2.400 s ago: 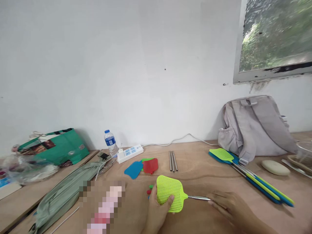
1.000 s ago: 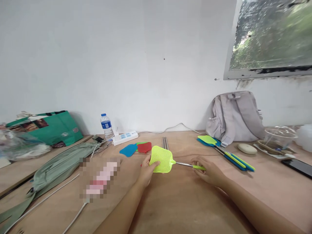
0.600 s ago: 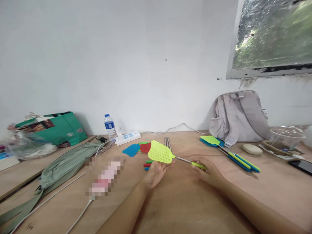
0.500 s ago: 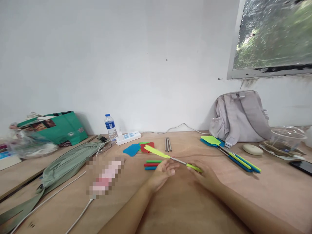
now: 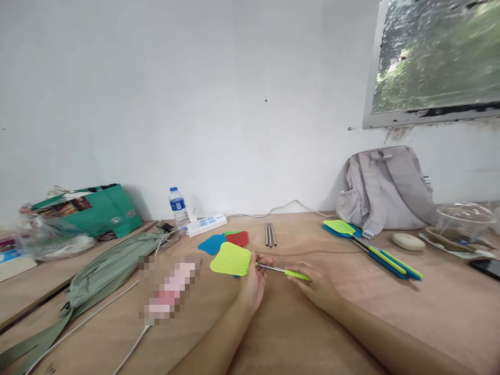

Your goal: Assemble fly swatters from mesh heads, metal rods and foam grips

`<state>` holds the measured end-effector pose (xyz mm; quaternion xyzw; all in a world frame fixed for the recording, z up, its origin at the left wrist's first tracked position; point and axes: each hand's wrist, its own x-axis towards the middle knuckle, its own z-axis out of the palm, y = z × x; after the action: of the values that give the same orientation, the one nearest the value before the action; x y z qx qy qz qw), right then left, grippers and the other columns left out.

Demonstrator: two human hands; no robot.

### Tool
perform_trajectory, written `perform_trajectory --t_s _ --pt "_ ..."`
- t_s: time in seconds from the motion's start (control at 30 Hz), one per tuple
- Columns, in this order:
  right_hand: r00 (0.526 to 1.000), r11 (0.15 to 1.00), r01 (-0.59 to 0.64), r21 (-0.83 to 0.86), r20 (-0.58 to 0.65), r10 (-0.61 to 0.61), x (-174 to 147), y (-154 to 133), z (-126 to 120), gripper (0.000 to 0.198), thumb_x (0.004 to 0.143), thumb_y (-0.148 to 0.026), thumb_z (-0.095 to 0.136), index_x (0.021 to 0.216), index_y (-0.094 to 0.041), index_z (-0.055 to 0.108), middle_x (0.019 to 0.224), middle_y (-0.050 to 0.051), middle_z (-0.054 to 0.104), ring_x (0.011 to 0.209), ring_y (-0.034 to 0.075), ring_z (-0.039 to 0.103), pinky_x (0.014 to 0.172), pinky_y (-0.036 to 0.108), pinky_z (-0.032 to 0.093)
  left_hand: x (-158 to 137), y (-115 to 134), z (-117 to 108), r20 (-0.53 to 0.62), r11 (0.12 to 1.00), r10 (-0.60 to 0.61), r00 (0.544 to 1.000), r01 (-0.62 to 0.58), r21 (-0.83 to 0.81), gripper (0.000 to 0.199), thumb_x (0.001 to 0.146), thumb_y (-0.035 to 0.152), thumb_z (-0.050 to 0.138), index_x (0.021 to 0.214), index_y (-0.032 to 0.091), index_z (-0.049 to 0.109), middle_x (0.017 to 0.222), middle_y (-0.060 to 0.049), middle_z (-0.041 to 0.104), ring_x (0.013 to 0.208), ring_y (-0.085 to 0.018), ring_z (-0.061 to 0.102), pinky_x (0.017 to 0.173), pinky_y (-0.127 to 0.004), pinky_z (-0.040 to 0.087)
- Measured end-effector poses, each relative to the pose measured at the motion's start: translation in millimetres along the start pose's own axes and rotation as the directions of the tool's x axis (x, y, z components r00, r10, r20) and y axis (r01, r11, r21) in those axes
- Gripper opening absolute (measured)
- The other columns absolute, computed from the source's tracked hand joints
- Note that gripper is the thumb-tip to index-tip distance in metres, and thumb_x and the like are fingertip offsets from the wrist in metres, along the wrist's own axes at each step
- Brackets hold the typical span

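Note:
A yellow-green fly swatter (image 5: 230,259) is held between my two hands, its mesh head turned flat toward me. My left hand (image 5: 254,284) closes on it where the head meets the metal rod. Around the yellow-green grip at the other end, my right hand (image 5: 314,285) is closed. Just beyond the held head lie a blue swatter head (image 5: 211,244) and a red swatter head (image 5: 239,238), with a green edge behind them. Three metal tubes (image 5: 270,235) lie side by side past my left hand. Loose handles are mostly hidden behind the held head and left hand.
Several whole swatters (image 5: 385,259) lie stacked at the right, before a grey backpack (image 5: 385,190). A power strip (image 5: 207,223) and water bottle (image 5: 177,204) stand near the wall. On the left are a green strap bag (image 5: 113,273) and a white cable (image 5: 133,348).
The swatter has rotated from edge-on to face-on and its head has dropped lower. My left hand has gone from loosely spread beside it to gripping its neck.

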<state>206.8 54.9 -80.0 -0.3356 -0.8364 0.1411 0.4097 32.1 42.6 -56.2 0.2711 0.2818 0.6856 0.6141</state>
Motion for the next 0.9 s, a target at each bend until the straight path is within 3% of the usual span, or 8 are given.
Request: perform_trajectory --t_s 0.17,0.3,0.43,0.53,0.63,0.73,0.9 --pt "0.998 1.0 -0.022 0.016 0.051 0.021 -0.3 -1.4 -11.0 0.029 0.084 -0.04 0.042 0.103 -0.026 0.06 0.098 0.004 0.064 0.09 0.017 0.058 0.078 0.029 0.046 -2.2 0.4 -1.2 0.037 0.983 0.015 0.999 -0.021 0.183 0.037 0.064 0.052 0.061 0.07 0.016 0.052 0.076 -0.006 0.068 0.091 -0.024 0.061 0.088 -0.037 0.038" --pt "0.987 0.995 -0.068 0.075 0.15 0.056 3.5 -4.1 -22.2 0.032 0.084 -0.044 0.04 0.101 -0.025 0.06 0.1 0.002 0.064 0.09 0.017 0.058 0.078 0.027 0.045 -2.8 1.6 2.5 0.087 0.976 0.014 0.996 -0.032 0.214 0.039 0.064 0.054 0.06 0.07 0.016 0.053 0.082 -0.009 0.069 0.096 -0.025 0.059 0.092 -0.039 0.035" --pt "0.962 0.982 -0.147 0.116 0.248 0.115 6.4 -5.2 -26.1 0.037 0.085 -0.047 0.036 0.086 -0.02 0.061 0.072 0.0 0.062 0.067 0.014 0.056 0.06 0.023 0.042 -2.2 3.5 4.4 0.109 0.975 0.017 0.994 -0.041 0.219 0.039 0.066 0.055 0.058 0.071 0.017 0.053 0.082 -0.009 0.069 0.095 -0.024 0.06 0.095 -0.04 0.032" --pt "0.918 0.94 -0.283 0.191 0.337 0.209 4.0 -0.8 -24.1 0.046 0.086 -0.05 0.028 0.073 -0.017 0.057 0.049 -0.004 0.046 0.045 0.009 0.043 0.046 0.02 0.032 -2.0 6.4 2.9 0.139 0.974 0.022 0.99 -0.053 0.222 0.037 0.067 0.054 0.057 0.072 0.017 0.053 0.083 -0.008 0.069 0.094 -0.023 0.06 0.095 -0.04 0.033" --pt "0.873 0.89 -0.373 0.263 0.423 0.242 0.7 4.2 -21.9 0.048 0.087 -0.052 0.024 0.072 -0.017 0.054 0.044 -0.007 0.032 0.039 0.007 0.03 0.041 0.019 0.025 -1.6 8.1 0.2 0.162 0.968 -0.017 0.987 -0.024 0.25 0.036 0.067 0.053 0.058 0.072 0.017 0.053 0.086 -0.009 0.069 0.093 -0.025 0.061 0.092 -0.04 0.035" --pt "0.893 0.928 -0.31 0.208 0.399 0.209 0.8 5.5 -22.5 0.046 0.087 -0.05 0.025 0.073 -0.018 0.053 0.047 -0.006 0.036 0.043 0.007 0.035 0.044 0.019 0.028 0.7 7.3 -2.3 0.158 0.969 -0.031 0.987 -0.009 0.249 0.037 0.067 0.054 0.058 0.072 0.017 0.053 0.086 -0.009 0.069 0.093 -0.025 0.061 0.09 -0.038 0.037" --pt "0.95 0.988 -0.13 -0.089 0.275 0.149 5.1 3.2 -27.3 0.04 0.087 -0.048 0.03 0.077 -0.02 0.057 0.065 0.0 0.059 0.059 0.013 0.053 0.053 0.022 0.037 4.5 6.9 -2.6 0.141 0.978 0.004 0.99 -0.033 0.205 0.038 0.067 0.053 0.059 0.074 0.017 0.052 0.085 -0.009 0.069 0.095 -0.024 0.06 0.091 -0.037 0.036"
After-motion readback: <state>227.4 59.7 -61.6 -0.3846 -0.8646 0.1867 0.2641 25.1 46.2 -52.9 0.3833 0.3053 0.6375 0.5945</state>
